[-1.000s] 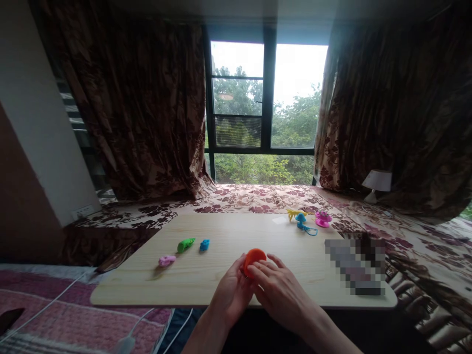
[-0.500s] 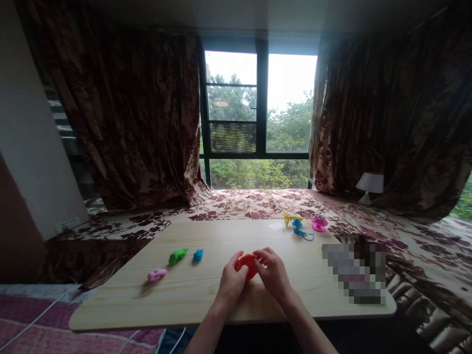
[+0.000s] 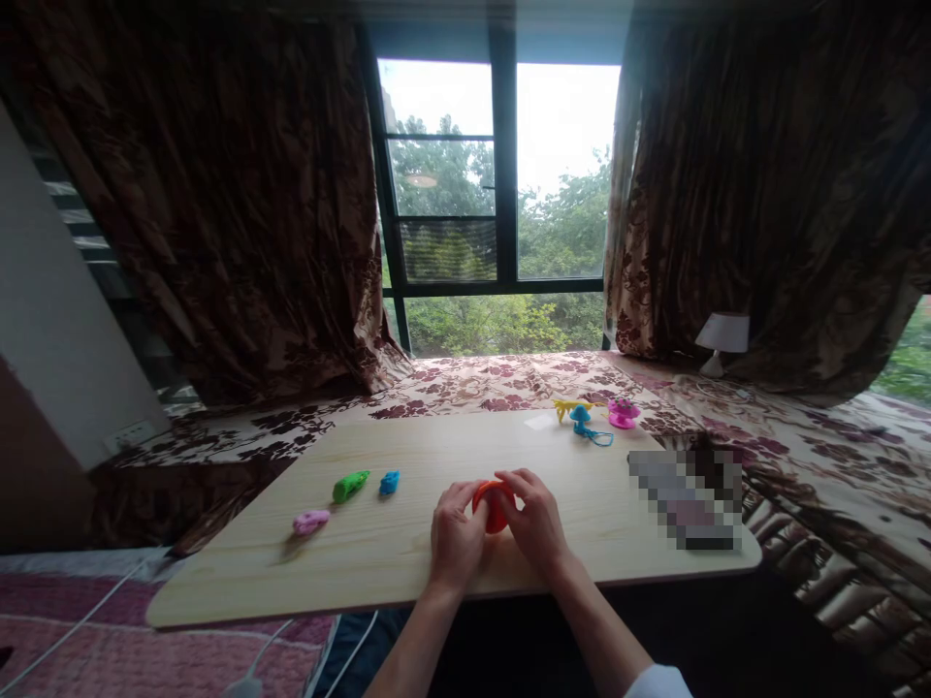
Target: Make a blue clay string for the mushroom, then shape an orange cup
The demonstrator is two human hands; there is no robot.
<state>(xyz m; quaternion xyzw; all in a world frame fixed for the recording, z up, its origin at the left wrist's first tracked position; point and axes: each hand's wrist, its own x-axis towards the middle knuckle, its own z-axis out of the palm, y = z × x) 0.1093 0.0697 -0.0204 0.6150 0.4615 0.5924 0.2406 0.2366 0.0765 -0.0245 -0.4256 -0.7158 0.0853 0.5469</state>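
Observation:
A round, hollowed piece of red-orange modelling clay (image 3: 496, 510) is between my two hands, just over the near middle of the table. My left hand (image 3: 457, 533) grips its left side, thumb at the front and fingers curled over the back. On the other side, my right hand (image 3: 534, 519) pinches the rim, with its thumb pressed at the inside. Parts of the clay's edge are hidden behind the fingers. To the left lie a blue lump (image 3: 390, 482), a longer green lump (image 3: 351, 486) and a pink lump (image 3: 311, 523), all seemingly of clay.
The pale wooden table (image 3: 407, 446) carries a blue mushroom-shaped figure (image 3: 580, 419), a yellow figure (image 3: 565, 409) and a pink figure (image 3: 624, 413) at its far right. A pixelated object (image 3: 684, 504) lies by the right edge. Beyond stands a white lamp (image 3: 722, 334).
The head view has tilted, so the scene sits higher. My left fingers have curled further over the clay, and the red piece now looks more upright and cupped in both hands.

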